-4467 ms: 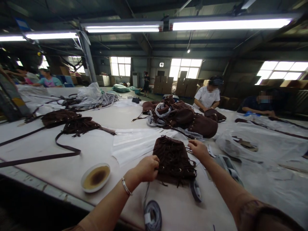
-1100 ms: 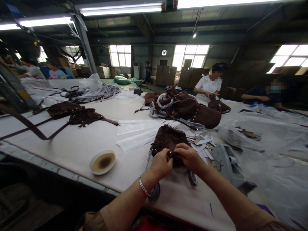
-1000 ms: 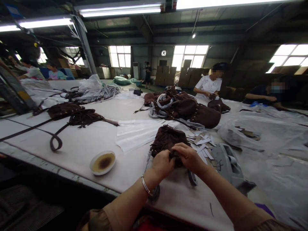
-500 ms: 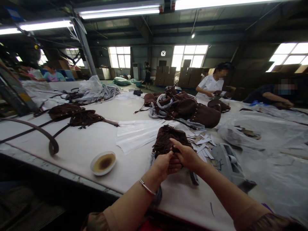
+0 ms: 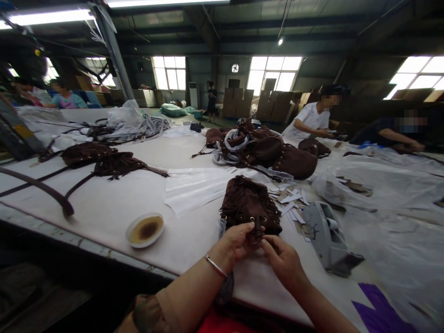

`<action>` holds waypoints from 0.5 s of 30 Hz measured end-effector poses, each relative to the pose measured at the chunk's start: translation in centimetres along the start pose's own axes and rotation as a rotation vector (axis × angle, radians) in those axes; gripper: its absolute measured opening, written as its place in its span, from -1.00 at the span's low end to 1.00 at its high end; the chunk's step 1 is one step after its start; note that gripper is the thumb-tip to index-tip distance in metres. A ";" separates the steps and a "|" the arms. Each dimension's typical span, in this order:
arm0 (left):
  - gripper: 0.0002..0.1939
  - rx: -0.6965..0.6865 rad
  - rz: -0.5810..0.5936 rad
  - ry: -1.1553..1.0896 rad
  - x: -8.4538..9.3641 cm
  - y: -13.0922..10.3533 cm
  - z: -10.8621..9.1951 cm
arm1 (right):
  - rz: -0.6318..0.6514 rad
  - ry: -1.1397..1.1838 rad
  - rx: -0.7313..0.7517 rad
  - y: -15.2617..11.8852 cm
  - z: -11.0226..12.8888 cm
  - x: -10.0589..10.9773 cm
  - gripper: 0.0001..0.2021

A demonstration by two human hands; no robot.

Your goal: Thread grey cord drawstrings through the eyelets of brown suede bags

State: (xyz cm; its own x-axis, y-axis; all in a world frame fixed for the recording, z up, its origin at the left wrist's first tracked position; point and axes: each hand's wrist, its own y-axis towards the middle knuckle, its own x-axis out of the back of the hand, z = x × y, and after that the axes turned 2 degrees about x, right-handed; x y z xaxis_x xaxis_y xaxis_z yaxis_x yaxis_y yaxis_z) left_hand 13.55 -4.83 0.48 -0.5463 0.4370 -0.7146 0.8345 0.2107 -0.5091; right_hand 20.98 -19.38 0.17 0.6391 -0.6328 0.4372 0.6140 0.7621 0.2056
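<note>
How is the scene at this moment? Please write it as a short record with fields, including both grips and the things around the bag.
Left grip: holding a dark toggle at the bag's near edge
Right grip: fingertips close to the toggle; whether they hold it is unclear
Bag: dark brown, fringed, with metal eyelets, on the white table
Left of bag: white dish, dark stain in its middle
Right of bag: paper strips and a grey dispenser
Behind bag: pile of brown bags
</note>
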 end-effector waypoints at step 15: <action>-0.64 0.112 0.023 0.192 -0.2 -0.7 0.2 | 0.092 0.912 -0.615 2.1 2.2 -4.1 -0.53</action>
State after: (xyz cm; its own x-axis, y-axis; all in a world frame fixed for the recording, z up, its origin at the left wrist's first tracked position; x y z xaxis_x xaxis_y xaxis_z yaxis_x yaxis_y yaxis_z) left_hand 13.04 -5.28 0.88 -0.4945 0.6017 -0.6272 0.8275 0.1052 -0.5515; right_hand 18.63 -14.83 0.70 0.6405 -0.6336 -0.4339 0.5107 0.7734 -0.3755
